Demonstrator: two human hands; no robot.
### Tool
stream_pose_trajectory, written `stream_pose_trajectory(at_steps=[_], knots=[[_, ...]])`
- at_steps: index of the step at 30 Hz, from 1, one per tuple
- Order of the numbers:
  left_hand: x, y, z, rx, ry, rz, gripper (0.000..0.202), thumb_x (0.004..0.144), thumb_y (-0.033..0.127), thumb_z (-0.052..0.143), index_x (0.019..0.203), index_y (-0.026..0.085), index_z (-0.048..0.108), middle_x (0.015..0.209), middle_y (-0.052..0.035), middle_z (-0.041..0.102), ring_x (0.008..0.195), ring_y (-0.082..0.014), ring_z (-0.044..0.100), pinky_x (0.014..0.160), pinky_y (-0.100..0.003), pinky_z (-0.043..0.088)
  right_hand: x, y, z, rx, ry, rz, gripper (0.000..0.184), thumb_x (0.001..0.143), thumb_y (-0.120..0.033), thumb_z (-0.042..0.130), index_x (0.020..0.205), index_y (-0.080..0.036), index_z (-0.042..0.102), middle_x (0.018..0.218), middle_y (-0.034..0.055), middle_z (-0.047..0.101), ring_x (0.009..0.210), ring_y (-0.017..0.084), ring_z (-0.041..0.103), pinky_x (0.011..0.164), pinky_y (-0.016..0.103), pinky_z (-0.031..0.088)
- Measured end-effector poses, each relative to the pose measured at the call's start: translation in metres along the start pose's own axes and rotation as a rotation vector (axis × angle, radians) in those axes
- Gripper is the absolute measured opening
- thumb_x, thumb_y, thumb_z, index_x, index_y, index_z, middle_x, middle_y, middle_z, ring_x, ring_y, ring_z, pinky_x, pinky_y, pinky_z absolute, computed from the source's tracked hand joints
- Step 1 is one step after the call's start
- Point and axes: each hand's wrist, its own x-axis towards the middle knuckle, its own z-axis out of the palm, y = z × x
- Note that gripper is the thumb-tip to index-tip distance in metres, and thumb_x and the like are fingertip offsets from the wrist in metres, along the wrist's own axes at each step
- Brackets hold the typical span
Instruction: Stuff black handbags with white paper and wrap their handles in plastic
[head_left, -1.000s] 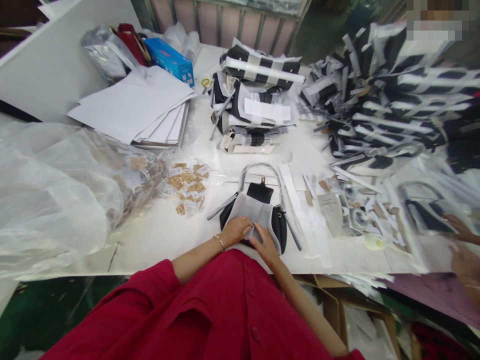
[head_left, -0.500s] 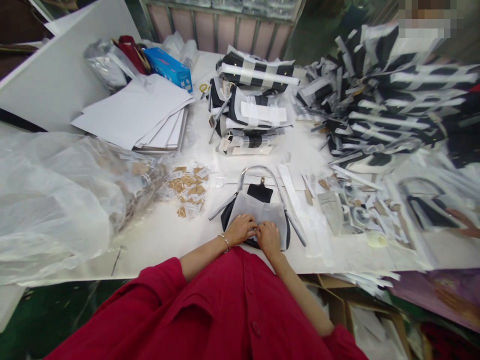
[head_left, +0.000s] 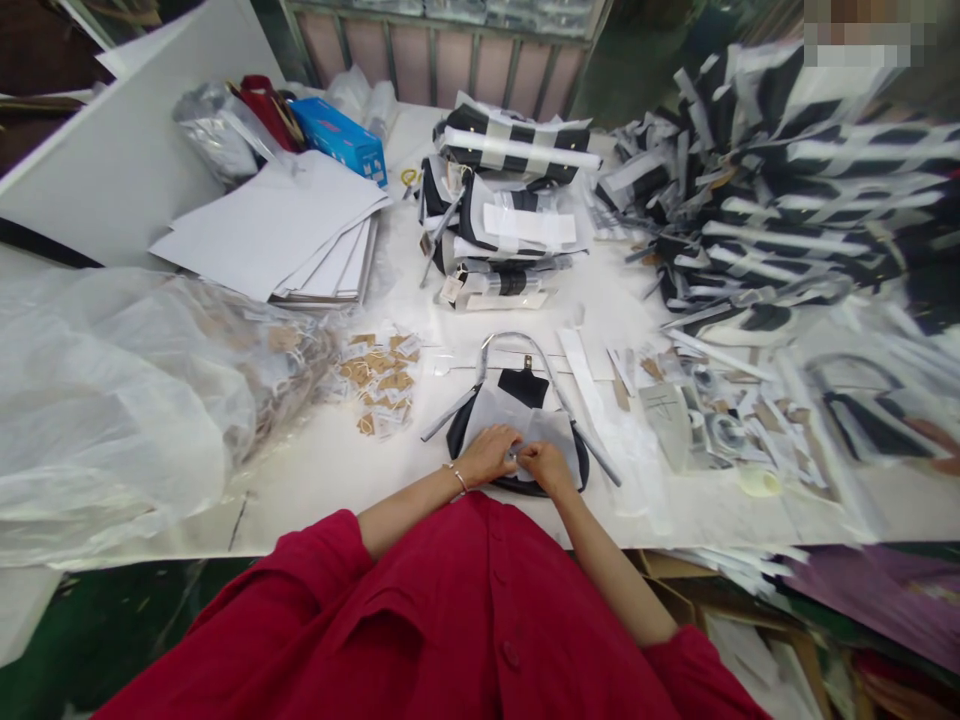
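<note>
A black handbag [head_left: 454,436] lies on the table in front of me, its flap [head_left: 523,388] lifted back with a small metal clasp piece at the tip. A thin greyish-white protective sheet [head_left: 566,432] covers its front. The handle [head_left: 541,352] is wrapped and arches away from me. My left hand [head_left: 489,455] rests on the sheet, fingers closed together at the middle of the bag's front. Beside it, my right hand [head_left: 546,466] pinches at the same spot, around a small shiny bit. The fingers hide what exactly each one grips.
Paper tags [head_left: 384,375] lie left of the bag, beside a large clear plastic bag [head_left: 112,400]. Wrapped handbags [head_left: 517,220] are stacked behind; a bigger pile [head_left: 795,235] stands right. White strips [head_left: 589,385] and tape rolls [head_left: 726,432] lie nearer. A co-worker's hand [head_left: 934,440] touches another bag.
My right hand has turned and drawn slightly right, its fingers now pinched instead of lying on the sheet. A small shiny bit shows between the hands. My left hand has barely shifted.
</note>
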Motion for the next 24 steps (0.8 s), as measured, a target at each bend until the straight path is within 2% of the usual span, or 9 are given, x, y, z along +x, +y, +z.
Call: stream_pose_trajectory(at_steps=[4,9,13,15,17,19,22,24], knots=[[0.0,0.006,-0.004,0.114,-0.033,0.033,0.024,0.084,0.032,0.065,0.103,0.018,0.059,0.105,-0.0074,0.06,0.102,-0.0249,0.053,0.087,-0.036,0.041,-0.008,-0.009,0.004,-0.158,0.032,0.039,0.014,0.085,-0.028,0.059,0.081,-0.022,0.071,0.087,0.006,0.071,0.084,0.021,0.064,0.074,0.03,0.044],[-0.002,0.008,-0.003,0.21,-0.083,0.063,0.021,0.085,0.032,0.065,0.1,0.018,0.061,0.106,-0.0088,0.058,0.104,-0.0258,0.051,0.087,-0.038,0.04,-0.023,-0.016,0.012,-0.349,0.128,-0.025,0.015,0.09,-0.027,0.053,0.095,-0.02,0.066,0.099,0.0101,0.067,0.099,0.025,0.06,0.083,0.035,0.041],[-0.005,0.006,0.0,0.207,-0.088,0.082,0.027,0.083,0.036,0.068,0.102,0.017,0.06,0.107,-0.0091,0.058,0.105,-0.0259,0.05,0.088,-0.038,0.039,-0.005,-0.021,-0.004,-0.315,-0.051,-0.031,0.017,0.089,-0.024,0.052,0.087,-0.021,0.069,0.09,0.0089,0.069,0.086,0.023,0.063,0.075,0.032,0.04],[-0.005,0.002,0.002,0.184,-0.079,0.08,0.03,0.082,0.038,0.07,0.101,0.017,0.06,0.107,-0.0089,0.058,0.104,-0.0257,0.051,0.087,-0.037,0.04,0.013,-0.027,-0.018,-0.287,-0.065,-0.049,0.022,0.091,-0.024,0.049,0.088,-0.022,0.07,0.086,0.0072,0.07,0.081,0.021,0.063,0.071,0.031,0.039],[-0.005,-0.002,0.004,0.14,-0.073,0.065,0.031,0.081,0.04,0.071,0.099,0.018,0.06,0.107,-0.0082,0.059,0.103,-0.0252,0.052,0.087,-0.037,0.04,0.027,-0.032,-0.028,-0.261,0.035,-0.107,0.026,0.095,-0.025,0.043,0.096,-0.022,0.069,0.09,0.0058,0.07,0.082,0.019,0.062,0.072,0.029,0.039],[-0.004,-0.006,0.004,0.084,-0.07,0.039,0.033,0.08,0.04,0.073,0.101,0.018,0.061,0.108,-0.0073,0.06,0.104,-0.0249,0.054,0.088,-0.037,0.042,0.033,-0.031,-0.028,-0.25,0.151,-0.222,0.028,0.097,-0.027,0.04,0.103,-0.021,0.067,0.097,0.0059,0.069,0.09,0.019,0.061,0.078,0.029,0.039],[0.002,-0.008,-0.002,0.025,-0.112,-0.022,0.038,0.076,0.04,0.074,0.105,0.019,0.061,0.11,-0.0066,0.062,0.105,-0.0247,0.057,0.091,-0.037,0.045,0.028,-0.017,-0.01,-0.29,0.27,-0.388,0.03,0.098,-0.025,0.04,0.118,-0.022,0.062,0.113,0.0082,0.065,0.106,0.021,0.055,0.092,0.033,0.038],[0.009,-0.004,-0.008,0.02,-0.195,-0.048,0.032,0.078,0.036,0.072,0.102,0.018,0.062,0.108,-0.0064,0.065,0.101,-0.0234,0.06,0.09,-0.035,0.047,0.024,-0.004,0.007,-0.308,0.315,-0.423,0.035,0.096,-0.024,0.042,0.128,-0.023,0.057,0.122,0.0094,0.062,0.114,0.023,0.051,0.098,0.038,0.037]])
